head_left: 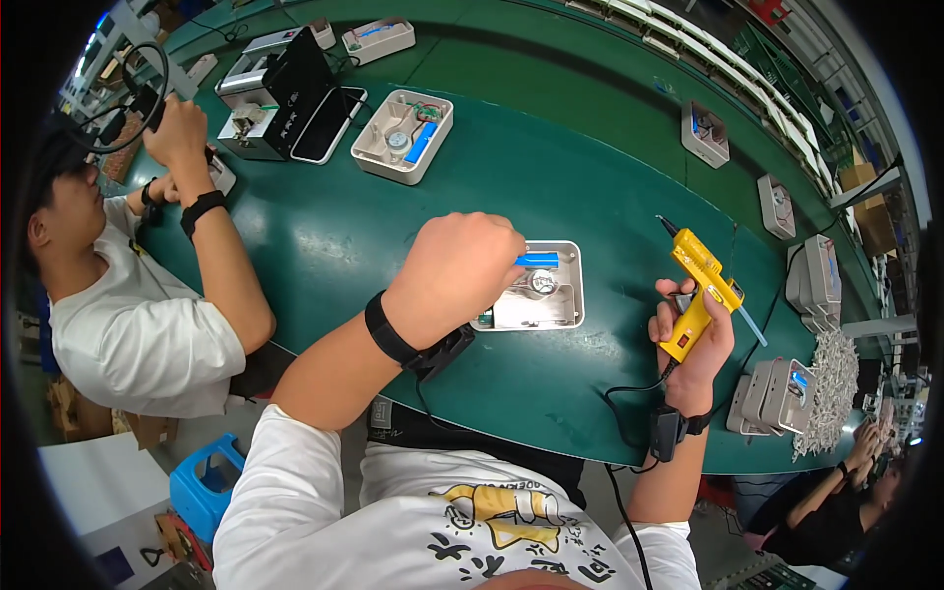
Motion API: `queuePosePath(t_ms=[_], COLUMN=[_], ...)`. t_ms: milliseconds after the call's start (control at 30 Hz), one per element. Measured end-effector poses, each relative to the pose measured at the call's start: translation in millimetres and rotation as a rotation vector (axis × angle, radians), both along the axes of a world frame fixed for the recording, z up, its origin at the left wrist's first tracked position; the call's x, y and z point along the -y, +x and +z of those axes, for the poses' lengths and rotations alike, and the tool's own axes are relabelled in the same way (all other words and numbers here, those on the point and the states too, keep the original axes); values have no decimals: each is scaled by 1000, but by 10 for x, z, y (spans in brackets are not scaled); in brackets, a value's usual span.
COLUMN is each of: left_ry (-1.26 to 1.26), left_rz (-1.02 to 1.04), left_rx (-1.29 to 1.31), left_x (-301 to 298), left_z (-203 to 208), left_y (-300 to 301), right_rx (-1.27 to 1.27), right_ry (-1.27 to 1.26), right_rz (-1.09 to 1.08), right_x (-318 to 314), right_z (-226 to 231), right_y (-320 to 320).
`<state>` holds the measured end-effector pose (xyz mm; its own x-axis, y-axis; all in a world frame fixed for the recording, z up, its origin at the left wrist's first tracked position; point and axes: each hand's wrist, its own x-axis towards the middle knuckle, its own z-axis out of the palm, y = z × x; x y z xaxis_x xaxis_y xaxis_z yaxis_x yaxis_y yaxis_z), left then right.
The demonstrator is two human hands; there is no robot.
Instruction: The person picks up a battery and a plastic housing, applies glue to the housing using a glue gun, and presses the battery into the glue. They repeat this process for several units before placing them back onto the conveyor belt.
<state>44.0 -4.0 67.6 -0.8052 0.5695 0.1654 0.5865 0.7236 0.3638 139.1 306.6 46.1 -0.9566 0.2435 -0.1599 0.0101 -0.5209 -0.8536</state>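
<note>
In front of me on the green table lies a light-grey plastic housing. Inside it are a blue cylindrical battery and a round metallic part. My left hand is curled over the housing's left side, its knuckles beside the battery's end. Its fingertips are hidden, so I cannot see what they hold. My right hand grips a yellow hot glue gun by its handle, to the right of the housing. The gun's dark nozzle points up and away, and a pale-blue glue stick sticks out of its back.
An open housing with a battery stands far left, near a black machine. Stacked housings and a pile of white pieces lie at right. More housings sit farther back. A co-worker works at my left.
</note>
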Motion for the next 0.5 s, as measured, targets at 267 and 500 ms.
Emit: queuePosePath(t_ms=[267,500], left_ry=[318,760], left_rz=[-236,-37], left_rx=[-13,214], left_x=[-24,-211], left_z=[-31,-247], left_y=[-151,-351], right_rx=[-26,-78], right_ry=[63,169], right_rz=[129,319], right_x=[53,128], right_z=[105,278], right_y=[21,134])
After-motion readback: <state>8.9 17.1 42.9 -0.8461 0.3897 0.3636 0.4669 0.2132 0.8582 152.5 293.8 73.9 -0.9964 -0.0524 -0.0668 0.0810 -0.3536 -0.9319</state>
